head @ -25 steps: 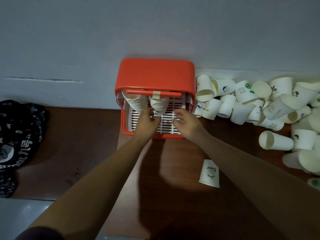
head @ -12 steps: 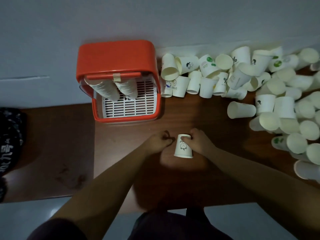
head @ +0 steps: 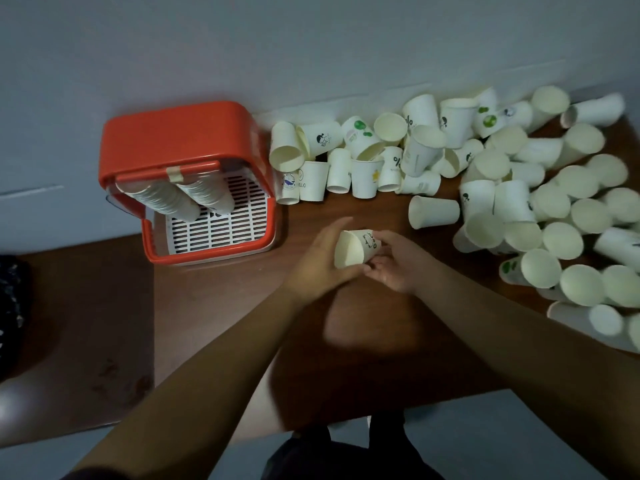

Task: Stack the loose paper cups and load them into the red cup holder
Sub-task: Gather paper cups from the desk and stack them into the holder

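glossy red-orange plastic cup holder; white slotted grille inside, slots dark; beige tape strip on its red bar. nested white cup stacks: plain. small white paper cup mid-frame: black line-drawn cartoon. pile of loose off-white paper cups: cream insides, prints in green blobs, black %, blue badge, yellow star. dark brown wood-grain surface. pale grey wall. black fabric, white print.

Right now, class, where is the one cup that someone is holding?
In the head view, centre: the cup lies tilted between left hand and right hand, just right of the red cup holder.
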Available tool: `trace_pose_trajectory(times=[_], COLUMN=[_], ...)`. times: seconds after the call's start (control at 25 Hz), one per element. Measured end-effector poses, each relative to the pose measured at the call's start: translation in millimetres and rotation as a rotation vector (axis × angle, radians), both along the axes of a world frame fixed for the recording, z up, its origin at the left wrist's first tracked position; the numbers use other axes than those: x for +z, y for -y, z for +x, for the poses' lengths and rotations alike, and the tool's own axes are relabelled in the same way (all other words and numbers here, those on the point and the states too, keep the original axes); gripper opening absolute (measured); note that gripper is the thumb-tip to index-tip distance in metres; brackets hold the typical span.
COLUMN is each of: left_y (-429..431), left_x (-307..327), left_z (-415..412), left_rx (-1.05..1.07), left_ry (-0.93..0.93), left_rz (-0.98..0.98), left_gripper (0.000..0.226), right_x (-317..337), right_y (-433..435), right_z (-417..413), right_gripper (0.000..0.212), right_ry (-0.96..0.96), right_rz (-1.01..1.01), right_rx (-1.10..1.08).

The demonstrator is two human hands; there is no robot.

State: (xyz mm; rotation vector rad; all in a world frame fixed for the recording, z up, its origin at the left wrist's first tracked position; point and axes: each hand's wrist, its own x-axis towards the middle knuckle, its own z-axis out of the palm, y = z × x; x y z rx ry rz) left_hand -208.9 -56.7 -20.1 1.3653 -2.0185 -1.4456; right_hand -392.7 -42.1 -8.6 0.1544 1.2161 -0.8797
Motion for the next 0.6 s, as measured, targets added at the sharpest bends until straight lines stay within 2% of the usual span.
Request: trace_pose_trajectory(times=[0.08, 0.12, 0.16, 0.2, 0.28, 0.32, 0.48, 0.6], left_y=[6, 9, 13, 17, 24, 27, 31, 24], left_x=[10, 13, 13, 13, 9, 7, 3, 3], left_z=[-21, -30, -36, -41, -45, -46, -37, -25], left_rx=[0.076, 0.124, 0.166, 0.2, 0.245, 0.247, 0.252, 0.295], left_ry=[-0.023, -0.056, -0.075, -0.087, -0.102, -0.09, 0.019, 0.056], left_rz=[-0.08, -0.083, -0.072, -0.052, -0.049, -0.078, -0.114, -0.115], left_gripper=[0.076, 0.07, 0.064, 0.06, 0.058, 0.06, 0.074, 0.078], right_x=[3, 5, 7, 9, 4, -2, -39, -56], right_y=[4, 6, 9, 11, 14, 16, 21, 24], right_z=[-20, -31, -45, -59, -88, -100, -113, -104], right_gripper=[0.037, 0.044, 0.05, 0.053, 0.055, 0.056, 0.052, 0.049], right_ry=[-0.003, -0.078, -0.261, -0.585, -1.369, -1.586, -1.788, -1.872], right_rz=[-0.032, -0.055, -0.099, -0.16, -0.325, -0.411, -0.44, -0.507], right_rx=[-0.006, 0.032, 0.128, 0.296, 0.672, 0.803, 1.178, 1.262])
